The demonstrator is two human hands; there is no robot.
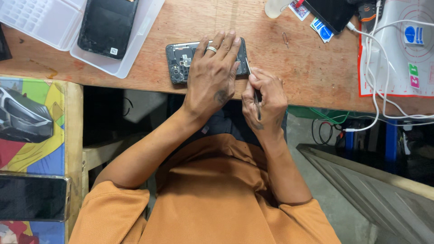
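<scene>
Currently: opened phone (181,58) at wooden table (307,72) edge. Left hand (212,74) flat, fingers spread, pinning it. Right hand (264,99) pinching tweezers (254,86) at phone's right edge. Likely light, stiff, fragile inside; grip by edges.

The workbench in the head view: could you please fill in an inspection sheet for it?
Surface: wooden bench, worn and stained.
Job's things: opened phone, back cover off, flat near the bench edge; thin metal tool.
Clutter: clear plastic tray holding a dark phone; stickers; white work mat.
Hands: left hand presses the opened phone; right hand grips the tool at its edge.
Cables: white cables across the mat.
Surroundings: colourful mat on a side table.
</scene>
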